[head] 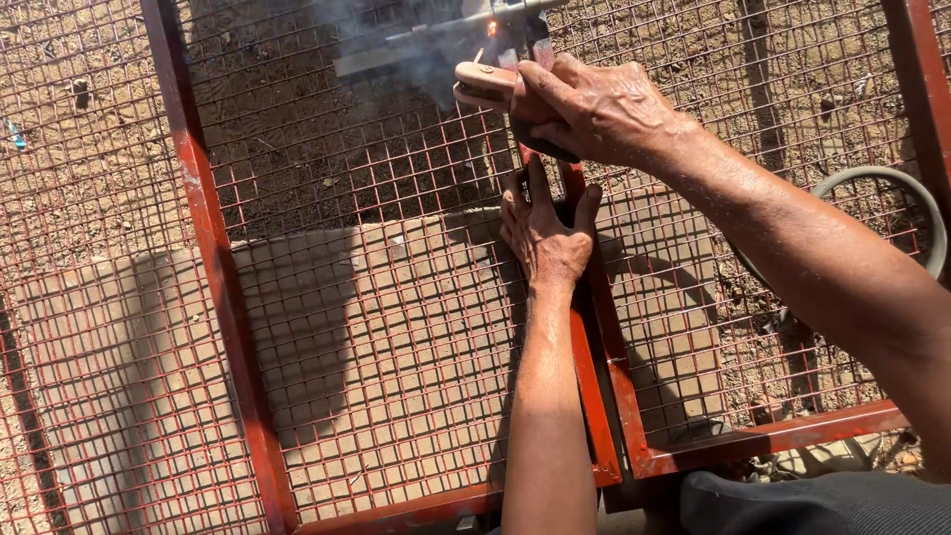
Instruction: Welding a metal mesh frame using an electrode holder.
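A person's right hand [594,104] closes around the handle of a welding electrode holder [487,84] at the far edge of the scene, its pale clamp end pointing left toward a small orange glow [490,28] where the tip meets metal. Grey smoke [396,45] drifts off to the left of that spot, partly veiling a length of grey steel bar [416,40] that crosses the top of the view.

Just nearer, the left hand [545,233] rests flat with fingers spread on the red-painted upright bar [599,347] of a steel frame, the thumb and fingers straddling the bar rather than closing on it; the grip there is open, pressing down and holding nothing. The two hands sit close together, the right one above and beyond the left.

The frame lies over bare, sunlit dirt [297,129] and is filled with red wire mesh [376,347] in small squares. A second red upright [213,267] runs down the left side, and a red crossbar [783,436] closes the panel to the near right. A grey cable [906,183] loops over the mesh at the far right, behind the right forearm. A pale slab of shadowed ground shows through the mesh under the left arm. Dark cloth [822,505] fills the near right corner.
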